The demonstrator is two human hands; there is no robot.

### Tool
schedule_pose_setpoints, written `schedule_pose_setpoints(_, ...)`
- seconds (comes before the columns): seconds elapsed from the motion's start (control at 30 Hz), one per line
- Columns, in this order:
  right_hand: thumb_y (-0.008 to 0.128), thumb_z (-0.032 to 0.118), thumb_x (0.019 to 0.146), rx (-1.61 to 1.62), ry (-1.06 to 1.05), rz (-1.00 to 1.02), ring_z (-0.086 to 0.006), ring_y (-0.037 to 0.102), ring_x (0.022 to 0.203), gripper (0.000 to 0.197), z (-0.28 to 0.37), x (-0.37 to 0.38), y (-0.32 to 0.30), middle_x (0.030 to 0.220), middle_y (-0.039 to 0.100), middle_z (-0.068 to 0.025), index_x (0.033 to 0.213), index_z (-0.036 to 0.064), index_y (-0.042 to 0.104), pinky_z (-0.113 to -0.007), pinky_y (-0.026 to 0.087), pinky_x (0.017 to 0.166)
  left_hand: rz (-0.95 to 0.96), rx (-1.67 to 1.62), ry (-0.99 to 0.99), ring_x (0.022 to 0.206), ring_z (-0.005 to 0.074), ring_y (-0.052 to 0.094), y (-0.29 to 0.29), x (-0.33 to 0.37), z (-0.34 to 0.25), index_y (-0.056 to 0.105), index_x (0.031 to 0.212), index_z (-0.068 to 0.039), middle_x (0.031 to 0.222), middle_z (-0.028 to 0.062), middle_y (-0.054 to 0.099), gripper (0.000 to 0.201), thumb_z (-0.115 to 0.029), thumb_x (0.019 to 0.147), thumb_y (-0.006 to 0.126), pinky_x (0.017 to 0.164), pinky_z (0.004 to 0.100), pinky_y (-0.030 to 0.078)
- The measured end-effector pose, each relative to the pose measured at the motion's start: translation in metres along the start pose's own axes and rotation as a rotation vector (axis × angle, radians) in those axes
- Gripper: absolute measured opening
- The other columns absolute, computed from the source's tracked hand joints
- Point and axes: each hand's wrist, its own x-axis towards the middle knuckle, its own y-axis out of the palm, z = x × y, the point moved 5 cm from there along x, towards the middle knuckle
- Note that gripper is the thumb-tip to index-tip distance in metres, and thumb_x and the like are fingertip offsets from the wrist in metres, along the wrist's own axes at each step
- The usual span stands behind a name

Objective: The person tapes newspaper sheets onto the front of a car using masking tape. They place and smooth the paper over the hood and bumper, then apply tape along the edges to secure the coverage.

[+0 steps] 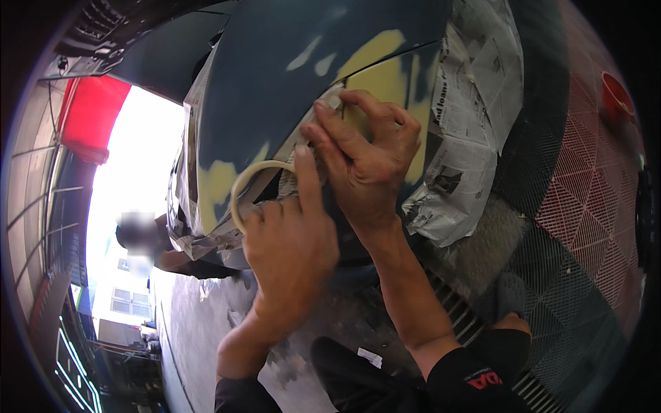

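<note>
A dark grey car body panel (268, 89) with yellowish filler patches is in front of me. My left hand (289, 241) has its fingers curled around a roll of cream masking tape (237, 189), its index finger stretched up along the panel edge. My right hand (372, 155) is higher and to the right. Its thumb and bent fingertips are on a pale strip of tape (332, 96) along the panel's seam. Newspaper lies partly hidden behind my left fingers.
Newspaper masking (475, 96) covers the car's right side, with more crumpled paper (184, 172) on the left. Another person (172, 248) is beyond the car's left side. A red bucket (616, 96) stands on the grated floor (585, 206). A slotted drain (454, 303) runs below my right arm.
</note>
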Motion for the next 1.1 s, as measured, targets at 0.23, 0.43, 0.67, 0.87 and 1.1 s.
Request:
schedule_pose_setpoints(0.23,0.092,0.032,0.091,-0.113,-0.070,-0.045,-0.0224,0.052,0.122,0.030,0.000,-0.010,0.007,0.129,0.074,0.0067,0.119,0.0240,0.090,-0.038,0.041,0.109,0.102,-0.243,-0.273,0.074,0.0406,0.077,0.001,-0.073,0.025,0.035,0.168,0.005,0.103,0.0245,0.078,0.070,-0.009,0.106,0.065,0.064,0.0470,0.059)
schedule_pose_setpoints(0.43,0.091,0.032,0.092,-0.135,-0.107,-0.019,-0.0236,0.051,0.124,0.031,0.001,-0.010,0.006,0.132,0.073,0.0067,0.123,0.0241,0.089,-0.038,0.041,0.109,-0.008,-0.288,-0.325,0.066,0.0388,0.078,0.008,-0.069,0.045,0.058,0.142,-0.001,0.087,0.0225,0.079,0.034,-0.008,0.109,0.062,0.057,0.0443,0.060)
schedule_pose_setpoints(0.67,0.087,0.044,0.096,-0.158,-0.101,0.032,-0.0336,0.042,0.139,0.041,0.005,-0.020,0.007,0.156,0.060,-0.0037,0.130,0.0228,0.086,-0.052,0.037,0.117,-0.090,-0.330,-0.455,0.070,0.0413,0.077,0.012,-0.054,0.059,0.062,0.115,-0.010,0.082,0.0159,0.079,0.010,-0.019,0.112,0.064,0.058,0.0498,0.057)
schedule_pose_setpoints(0.87,0.079,0.058,0.097,-0.226,-0.094,0.010,-0.0518,0.023,0.162,0.063,0.005,-0.038,0.019,0.172,0.050,-0.0109,0.153,0.0299,0.071,-0.073,0.029,0.114,-0.106,-0.333,-0.500,0.069,0.0400,0.077,0.010,-0.045,0.067,0.066,0.103,-0.012,0.078,0.0124,0.077,0.018,-0.027,0.113,0.064,0.059,0.0494,0.055)
schedule_pose_setpoints(1.1,0.069,0.072,0.100,-0.374,-0.156,0.168,-0.0493,0.011,0.169,0.086,0.011,-0.056,0.030,0.183,0.034,-0.0099,0.162,0.0142,0.059,-0.074,0.015,0.125,-0.060,-0.275,-0.591,0.070,0.0382,0.077,0.012,-0.035,0.070,0.068,0.102,-0.014,0.073,0.0113,0.076,0.015,-0.027,0.109,0.067,0.060,0.0489,0.056)
